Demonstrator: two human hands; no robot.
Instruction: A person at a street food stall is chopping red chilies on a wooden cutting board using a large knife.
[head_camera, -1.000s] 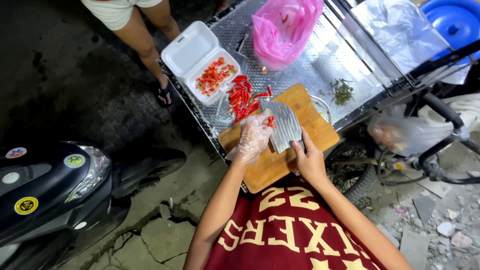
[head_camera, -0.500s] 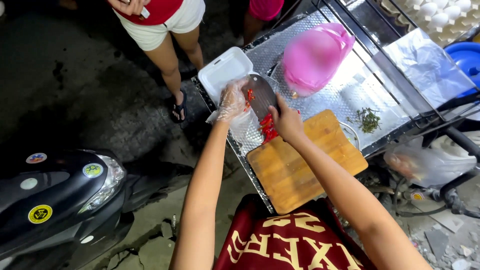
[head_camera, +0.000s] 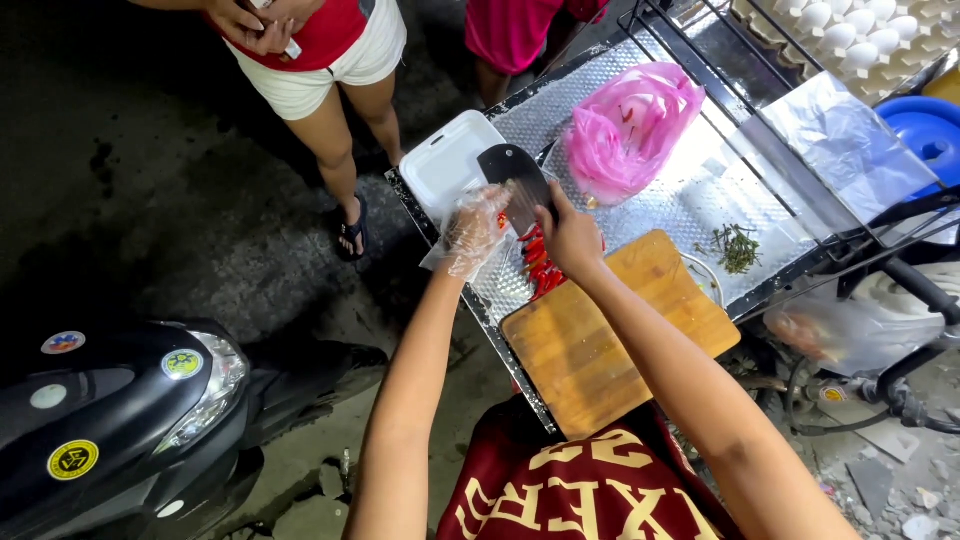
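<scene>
At frame centre, the right hand (head_camera: 568, 238) grips a cleaver (head_camera: 512, 180) now lifted off the bare cutting board (head_camera: 610, 335) toward the white foam box (head_camera: 450, 165), while the plastic-gloved left hand (head_camera: 472, 232), fingers loosely curled, steadies red chillies (head_camera: 540, 262) against its blade.

I see a metal cart top (head_camera: 690, 200) with an embossed, shiny surface, running at a slant across my view. On it near me lies a wooden board (head_camera: 600, 340), its near corner hanging past the cart's edge. Red chilies (head_camera: 540, 265) lie at the board's far corner. A white foam box (head_camera: 445, 165) sits at the far left end. A pink bag (head_camera: 630, 125) lies crumpled in the middle. A small heap of green stems (head_camera: 737, 247) lies right of the board. A clear plastic sheet (head_camera: 850, 140) covers the right end.
</scene>
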